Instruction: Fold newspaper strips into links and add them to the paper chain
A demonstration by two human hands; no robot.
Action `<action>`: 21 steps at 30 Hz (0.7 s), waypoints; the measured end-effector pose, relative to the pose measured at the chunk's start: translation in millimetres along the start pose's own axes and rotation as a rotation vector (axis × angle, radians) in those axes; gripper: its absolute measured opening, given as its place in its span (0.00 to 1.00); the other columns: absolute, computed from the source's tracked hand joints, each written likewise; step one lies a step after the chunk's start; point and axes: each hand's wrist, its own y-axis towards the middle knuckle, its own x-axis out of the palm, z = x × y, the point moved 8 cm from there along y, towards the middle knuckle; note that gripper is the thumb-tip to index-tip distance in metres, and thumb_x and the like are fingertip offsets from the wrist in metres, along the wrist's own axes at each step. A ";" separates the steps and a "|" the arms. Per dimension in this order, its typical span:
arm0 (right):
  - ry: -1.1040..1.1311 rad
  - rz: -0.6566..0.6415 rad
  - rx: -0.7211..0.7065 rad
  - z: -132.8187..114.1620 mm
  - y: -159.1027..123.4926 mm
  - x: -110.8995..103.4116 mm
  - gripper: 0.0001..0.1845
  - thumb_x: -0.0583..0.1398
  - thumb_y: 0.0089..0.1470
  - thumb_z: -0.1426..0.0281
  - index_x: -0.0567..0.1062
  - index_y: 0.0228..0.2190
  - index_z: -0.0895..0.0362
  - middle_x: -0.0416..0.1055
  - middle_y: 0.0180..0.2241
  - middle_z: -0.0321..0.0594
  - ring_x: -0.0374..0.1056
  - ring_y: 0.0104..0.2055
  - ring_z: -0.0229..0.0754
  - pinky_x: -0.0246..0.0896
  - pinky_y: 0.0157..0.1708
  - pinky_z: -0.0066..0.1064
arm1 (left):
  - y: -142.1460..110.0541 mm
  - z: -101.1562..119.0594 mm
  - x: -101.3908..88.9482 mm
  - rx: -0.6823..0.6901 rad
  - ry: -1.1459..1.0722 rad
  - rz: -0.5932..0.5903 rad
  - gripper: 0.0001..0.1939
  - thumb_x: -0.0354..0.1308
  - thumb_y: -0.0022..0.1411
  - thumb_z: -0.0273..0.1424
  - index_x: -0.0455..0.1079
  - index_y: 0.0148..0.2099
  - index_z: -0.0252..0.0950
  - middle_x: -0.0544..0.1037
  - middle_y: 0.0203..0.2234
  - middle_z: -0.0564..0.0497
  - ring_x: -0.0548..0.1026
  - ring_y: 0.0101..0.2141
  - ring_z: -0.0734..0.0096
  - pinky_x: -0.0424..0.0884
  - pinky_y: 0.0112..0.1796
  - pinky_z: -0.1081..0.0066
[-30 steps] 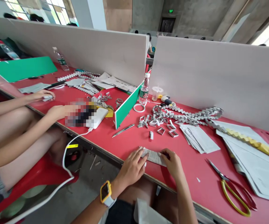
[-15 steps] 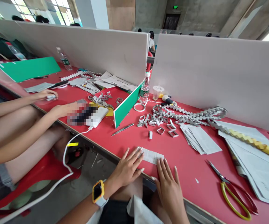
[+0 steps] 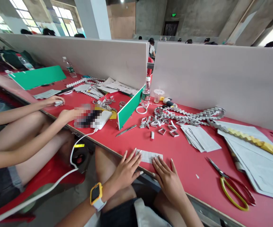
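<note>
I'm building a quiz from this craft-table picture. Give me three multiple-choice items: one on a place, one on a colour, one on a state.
1. Where do the scissors lie?
A. right of the hands
B. beside the water bottle
C. on the green divider

2. What colour are the scissors' handles?
A. blue
B. yellow
C. black

3. How are the person's hands on the paper strip?
A. clenched in fists
B. lifting it up
C. flat, fingers spread

Answers: 1 A, they rest on the red table far right. 2 B, the loops are yellow. 3 C, left hand and right hand lie flat at the strip's near edge.
</note>
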 end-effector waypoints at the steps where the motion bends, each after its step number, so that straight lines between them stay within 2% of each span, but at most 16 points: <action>1: 0.005 0.003 0.008 1.8 -1.8 -0.5 0.29 0.50 0.67 0.69 0.56 0.67 0.51 0.67 0.62 0.42 0.62 0.65 0.49 0.48 0.67 0.57 | -1.0 -2.5 -2.8 0.007 0.006 -0.002 0.30 0.43 0.72 0.43 0.55 0.70 0.37 0.64 0.66 0.45 0.59 0.67 0.58 0.55 0.65 0.52; 4: 0.013 0.039 0.021 5.8 -9.5 -6.0 0.25 0.51 0.67 0.69 0.63 0.64 0.53 0.69 0.60 0.43 0.65 0.63 0.50 0.54 0.64 0.56 | -2.3 -6.9 -11.9 0.018 0.012 0.032 0.25 0.45 0.72 0.39 0.61 0.66 0.38 0.66 0.65 0.47 0.61 0.66 0.58 0.57 0.65 0.53; 7: 0.054 0.099 0.016 6.7 -13.8 -13.8 0.21 0.53 0.67 0.69 0.70 0.59 0.54 0.73 0.57 0.45 0.69 0.59 0.51 0.60 0.60 0.54 | -0.7 1.0 -16.6 0.046 -0.023 0.094 0.22 0.48 0.71 0.38 0.66 0.62 0.36 0.69 0.63 0.45 0.64 0.65 0.59 0.59 0.64 0.54; 10: 0.143 0.186 0.007 8.3 -14.0 -23.7 0.15 0.55 0.65 0.71 0.76 0.50 0.53 0.78 0.50 0.44 0.74 0.51 0.48 0.66 0.54 0.50 | 2.9 12.0 -20.7 0.106 -0.095 0.164 0.17 0.51 0.70 0.37 0.71 0.55 0.36 0.76 0.56 0.45 0.69 0.61 0.63 0.60 0.63 0.55; 12: 0.216 0.216 0.011 11.1 -12.5 -29.1 0.12 0.56 0.64 0.71 0.77 0.46 0.53 0.79 0.46 0.43 0.74 0.46 0.46 0.69 0.51 0.48 | 7.5 5.3 -30.9 0.107 -0.155 0.245 0.13 0.52 0.69 0.35 0.72 0.50 0.38 0.78 0.52 0.46 0.72 0.58 0.65 0.62 0.62 0.57; 14: 0.281 0.205 0.027 14.5 -9.9 -32.0 0.10 0.57 0.64 0.71 0.77 0.43 0.52 0.79 0.43 0.42 0.74 0.43 0.45 0.71 0.49 0.47 | 14.7 -28.9 -49.9 -0.061 -0.177 0.380 0.12 0.50 0.70 0.34 0.72 0.47 0.38 0.78 0.52 0.44 0.72 0.58 0.63 0.65 0.60 0.57; 16: 0.327 0.169 0.050 17.8 -7.0 -32.4 0.10 0.57 0.63 0.72 0.77 0.43 0.51 0.79 0.42 0.41 0.73 0.43 0.45 0.72 0.47 0.45 | 15.7 -93.1 -70.9 -0.485 -0.139 0.522 0.15 0.46 0.71 0.34 0.70 0.49 0.33 0.75 0.53 0.36 0.70 0.58 0.57 0.67 0.57 0.57; 17: 0.341 0.153 0.060 19.2 -5.8 -32.2 0.10 0.57 0.63 0.72 0.77 0.43 0.50 0.79 0.42 0.41 0.73 0.43 0.46 0.72 0.46 0.45 | 14.2 -126.0 -77.6 -0.704 -0.094 0.532 0.18 0.45 0.71 0.37 0.68 0.50 0.29 0.74 0.53 0.30 0.68 0.60 0.51 0.66 0.56 0.53; 19: 0.358 0.139 0.069 21.1 -4.4 -31.3 0.11 0.57 0.63 0.73 0.77 0.44 0.50 0.79 0.42 0.41 0.72 0.44 0.46 0.73 0.45 0.44 | 15.6 -183.6 -80.6 -1.010 -0.044 0.420 0.25 0.44 0.71 0.42 0.64 0.53 0.22 0.70 0.54 0.20 0.60 0.64 0.38 0.60 0.57 0.42; 21: 0.363 0.148 0.070 22.3 -4.4 -30.0 0.12 0.57 0.62 0.73 0.77 0.44 0.49 0.79 0.42 0.41 0.72 0.45 0.47 0.74 0.45 0.43 | 11.6 -232.6 -72.6 -1.262 -0.090 0.284 0.29 0.44 0.70 0.43 0.60 0.53 0.16 0.63 0.56 0.11 0.58 0.63 0.32 0.55 0.55 0.35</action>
